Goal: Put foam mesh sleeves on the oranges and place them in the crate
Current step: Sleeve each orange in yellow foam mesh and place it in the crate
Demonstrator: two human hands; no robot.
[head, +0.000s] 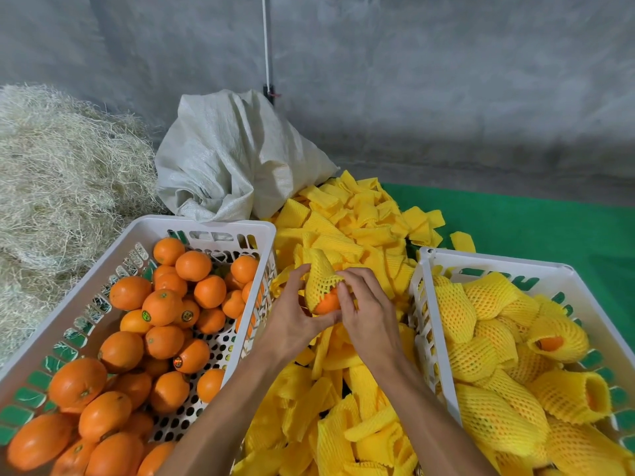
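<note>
Seen from above, a person's two bare hands met over a heap of loose yellow foam sleeves [347,228] on a green surface. The left hand [292,314] cupped an orange [326,304] from below, fingers curled round it. The right hand [364,310] pinched the edge of a sleeve [321,276] that covered the top of the fruit, with the lower part still bare. This orange appeared to be mid-wrap, between two white crates. The left crate [220,223] held many bare oranges [161,305], so much of the job seemed left. The right crate [498,261] held a good pile of sleeved oranges [488,293], the share already done. Plenty of spare sleeves remained.
</note>
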